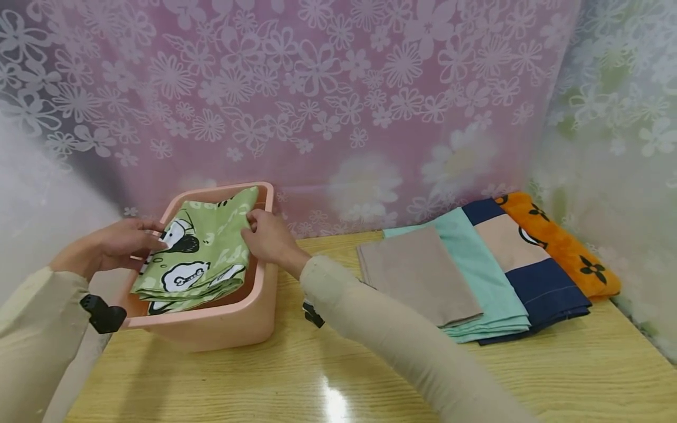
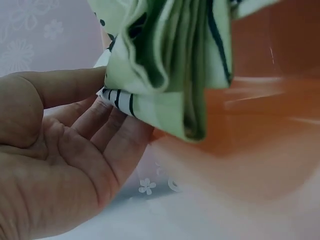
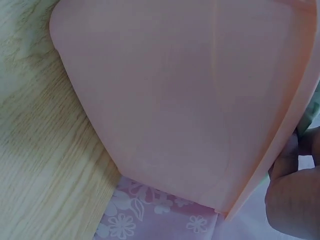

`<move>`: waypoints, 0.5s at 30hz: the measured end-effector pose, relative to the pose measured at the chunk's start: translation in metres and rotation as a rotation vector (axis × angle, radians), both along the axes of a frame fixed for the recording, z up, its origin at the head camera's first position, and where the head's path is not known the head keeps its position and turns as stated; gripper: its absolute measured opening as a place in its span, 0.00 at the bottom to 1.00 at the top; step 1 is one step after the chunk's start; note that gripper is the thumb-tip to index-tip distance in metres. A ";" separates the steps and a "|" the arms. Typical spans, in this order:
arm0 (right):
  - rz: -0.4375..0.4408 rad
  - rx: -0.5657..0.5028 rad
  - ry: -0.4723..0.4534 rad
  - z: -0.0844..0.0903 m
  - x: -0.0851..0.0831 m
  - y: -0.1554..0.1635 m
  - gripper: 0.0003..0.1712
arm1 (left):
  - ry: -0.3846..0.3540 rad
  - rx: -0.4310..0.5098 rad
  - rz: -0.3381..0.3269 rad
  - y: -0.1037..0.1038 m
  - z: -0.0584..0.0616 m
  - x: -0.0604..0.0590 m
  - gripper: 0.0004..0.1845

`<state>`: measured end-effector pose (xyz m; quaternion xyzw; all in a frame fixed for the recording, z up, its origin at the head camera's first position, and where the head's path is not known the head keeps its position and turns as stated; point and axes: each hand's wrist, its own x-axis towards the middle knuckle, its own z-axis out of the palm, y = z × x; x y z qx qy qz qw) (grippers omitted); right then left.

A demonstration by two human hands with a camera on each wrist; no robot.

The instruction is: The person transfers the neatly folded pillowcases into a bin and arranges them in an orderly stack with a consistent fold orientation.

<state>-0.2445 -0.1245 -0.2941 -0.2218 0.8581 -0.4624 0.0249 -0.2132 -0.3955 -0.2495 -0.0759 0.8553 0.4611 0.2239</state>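
Note:
A folded green cloth (image 1: 217,241) with black-and-white cartoon prints lies tilted in the mouth of a pink plastic bin (image 1: 227,323). My left hand (image 1: 124,244) pinches its left edge between thumb and fingers; in the left wrist view the cloth's stacked folds (image 2: 165,75) hang beside the fingers. At the cloth's upper right edge, my right hand (image 1: 272,238) grips it with curled fingers, just over the bin's rim. The right wrist view mostly shows the bin's outer wall (image 3: 150,90), with part of the right hand (image 3: 295,190) at the rim. The bin's floor is largely hidden by the cloth.
Right of the bin, folded cloths overlap in a row on the wooden table (image 1: 238,382): a beige one (image 1: 418,276), a mint one (image 1: 492,288), a navy-and-peach one (image 1: 545,288) and an orange one (image 1: 582,258). A flowered curtain (image 1: 338,117) hangs behind.

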 end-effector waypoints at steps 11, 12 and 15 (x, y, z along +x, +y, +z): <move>-0.036 0.023 0.023 -0.002 -0.002 -0.002 0.20 | -0.027 -0.004 -0.007 0.000 -0.003 -0.008 0.28; -0.039 0.031 0.030 -0.002 -0.002 -0.002 0.20 | -0.029 -0.016 -0.009 0.000 -0.003 -0.008 0.28; -0.045 0.059 0.053 -0.003 -0.002 -0.004 0.20 | -0.043 -0.051 -0.013 0.000 -0.004 -0.008 0.27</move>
